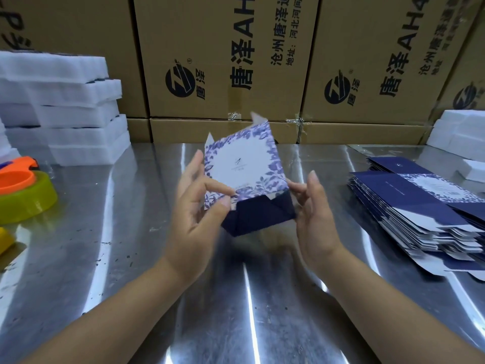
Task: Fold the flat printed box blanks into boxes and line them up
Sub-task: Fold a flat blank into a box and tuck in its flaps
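The left hand (199, 206) holds the half-formed box (244, 164) at its lower left corner. Thumb and forefinger lie on the floral printed face and the other fingers are behind it, so the hand is closed on the card rather than spread. The right hand (315, 214) stands at the box's lower right corner with its fingers nearly straight, tips touching the navy side and thumb lifted clear. It looks to be steadying or pressing, not gripping, though blur softens the detail. The box hangs in the centre of the frame, raised off the steel table (131, 258). It is tilted so its navy bottom end faces the camera and its white top flaps point toward the cartons (225, 61) along the back. That tilt probably lets the person watch the bottom flaps, which already cross in navy triangles, so the step in hand seems to be locking the base. The stack of flat blanks (409, 214) lies fanned at the right middle of the frame, near the right hand and well apart from the box, handy for the next pick. No finished row shows in the frame. Bare steel runs beneath the hands and across the lower centre, which should give room to set a box down. The sides are tighter: the foam stacks (60, 101) fill the upper left, a tape holder (23, 190) sits at the left edge, and more foam pieces (462, 132) crowd the upper right.
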